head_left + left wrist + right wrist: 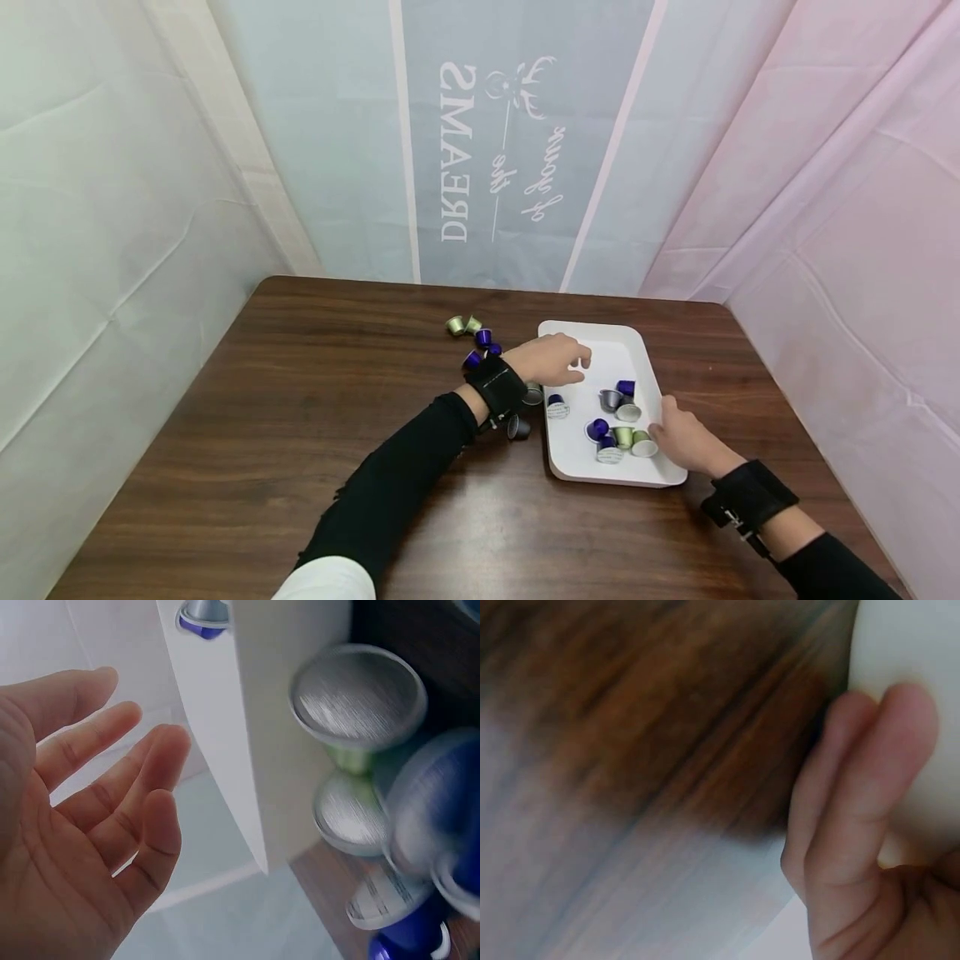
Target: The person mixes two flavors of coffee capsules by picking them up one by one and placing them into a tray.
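My left hand [547, 360] hovers over the left part of a white tray [618, 358], its fingers loosely bent. In the left wrist view the palm and fingers of this hand [90, 817] hold nothing. My right hand [692, 437] grips the tray's right rim, with the thumb over the edge and the fingers [855, 817] against the outer wall. Several coffee capsules lie in the tray, among them a silver one [610, 400], a purple one [597, 428] and a green one [623, 437]. A purple capsule [557, 405] lies apart near the left rim.
Left of the tray, more capsules lie on the brown wooden table [300, 400]: green ones [455, 326] at the back, purple ones [483, 337] beside them, and a dark grey one [518, 427] near my left wrist. Cloth curtains [345, 150] stand behind and at both sides.
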The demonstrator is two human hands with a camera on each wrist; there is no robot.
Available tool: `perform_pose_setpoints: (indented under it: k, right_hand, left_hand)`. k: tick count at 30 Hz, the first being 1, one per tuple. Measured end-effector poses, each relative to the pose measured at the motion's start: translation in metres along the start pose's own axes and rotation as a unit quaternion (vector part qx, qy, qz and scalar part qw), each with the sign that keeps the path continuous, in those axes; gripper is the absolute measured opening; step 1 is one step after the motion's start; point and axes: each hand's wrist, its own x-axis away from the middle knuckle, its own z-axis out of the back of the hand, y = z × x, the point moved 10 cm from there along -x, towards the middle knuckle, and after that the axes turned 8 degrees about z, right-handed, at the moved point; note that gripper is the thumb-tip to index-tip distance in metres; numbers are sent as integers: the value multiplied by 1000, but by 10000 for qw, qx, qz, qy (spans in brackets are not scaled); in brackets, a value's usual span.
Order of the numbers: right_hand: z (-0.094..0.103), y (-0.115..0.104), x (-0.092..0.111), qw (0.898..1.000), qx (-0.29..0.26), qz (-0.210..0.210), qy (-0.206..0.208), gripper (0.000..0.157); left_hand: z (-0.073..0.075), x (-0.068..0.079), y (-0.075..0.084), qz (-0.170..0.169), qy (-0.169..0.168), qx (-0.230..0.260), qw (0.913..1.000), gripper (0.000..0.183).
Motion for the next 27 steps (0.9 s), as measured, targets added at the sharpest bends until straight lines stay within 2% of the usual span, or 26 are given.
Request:
perform_pose_setpoints:
  k: [8,12,18,22,27]
  right_hand:
    - [0,0,0,10000,-62,-9,-31,48]
    - [-1,1,0,9999,-104,-34,-38,48]
    - [-3,2,-1,9999,-98,-37,-73,50]
    - [-3,4,-2,10000,-36,-50,-76,50]
    - [-3,4,-3,9999,-66,-28,-96,51]
  left_hand:
    - [7,27,-29,240,121,404,9988,24]
    - [13,41,-42,256,327,627,9972,21]
    - [11,60,-65,489,411,865,9942,20]
    - [10,72,-73,627,455,955,9924,25]
    - [8,86,-79,710,575,990,9909,21]
